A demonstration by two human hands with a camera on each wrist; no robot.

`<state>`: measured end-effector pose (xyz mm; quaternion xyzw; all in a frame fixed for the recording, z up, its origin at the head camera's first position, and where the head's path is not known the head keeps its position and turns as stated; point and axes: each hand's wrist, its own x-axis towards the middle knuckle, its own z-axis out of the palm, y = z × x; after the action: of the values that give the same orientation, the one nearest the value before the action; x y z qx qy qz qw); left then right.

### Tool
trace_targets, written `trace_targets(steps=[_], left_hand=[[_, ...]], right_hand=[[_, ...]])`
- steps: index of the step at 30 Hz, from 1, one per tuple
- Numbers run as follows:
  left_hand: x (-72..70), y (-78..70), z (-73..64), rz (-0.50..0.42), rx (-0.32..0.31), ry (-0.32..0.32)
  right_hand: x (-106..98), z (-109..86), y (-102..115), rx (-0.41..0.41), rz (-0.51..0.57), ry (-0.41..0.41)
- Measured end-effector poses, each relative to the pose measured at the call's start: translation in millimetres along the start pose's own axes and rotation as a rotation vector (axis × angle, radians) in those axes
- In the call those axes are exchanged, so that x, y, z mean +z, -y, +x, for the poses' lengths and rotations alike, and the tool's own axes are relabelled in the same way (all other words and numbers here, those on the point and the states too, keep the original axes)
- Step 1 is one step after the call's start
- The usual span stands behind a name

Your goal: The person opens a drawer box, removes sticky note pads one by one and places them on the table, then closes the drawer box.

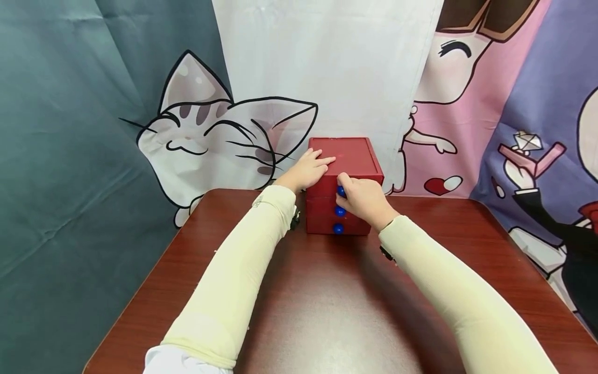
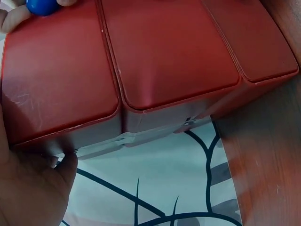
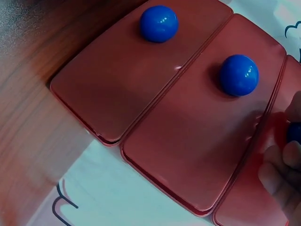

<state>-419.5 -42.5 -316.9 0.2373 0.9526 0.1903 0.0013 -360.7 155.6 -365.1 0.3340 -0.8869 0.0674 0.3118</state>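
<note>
One of the hands, the left hand, lies with its fingers spread over the upper left edge of the red drawer unit, while the right hand pinches the top knob, a blue ball, between bent fingers and thumb. Below that grip, the middle knob and the bottom knob are untouched, one on each lower drawer front. The unit looks like stiff, glossy plastic, probably light enough to skid across the surface if pulled at the front alone, so a flat palm on top or at the side seems a sound brace. The smooth round knob is likely slippery; best to hold it behind its widest part and keep any pull straight, since a sideways tug could make the drawer bind. The unit stands upright near the far edge of the surface, just in front of a cloth backdrop printed with a cat, and pale sleeves cover both forearms
</note>
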Motion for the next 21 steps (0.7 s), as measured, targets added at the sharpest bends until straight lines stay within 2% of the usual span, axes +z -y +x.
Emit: trace_targets(steps=[12, 21], left_hand=[[0.0, 0.7, 0.9, -0.077, -0.027, -0.003], [-1.9, 1.9, 0.4, -0.098, -0.021, 0.009]], right_hand=[[-2.2, -3.3, 2.4, -0.033, -0.017, -0.022], [-4.8, -7.7, 5.2, -0.053, -0.009, -0.028]])
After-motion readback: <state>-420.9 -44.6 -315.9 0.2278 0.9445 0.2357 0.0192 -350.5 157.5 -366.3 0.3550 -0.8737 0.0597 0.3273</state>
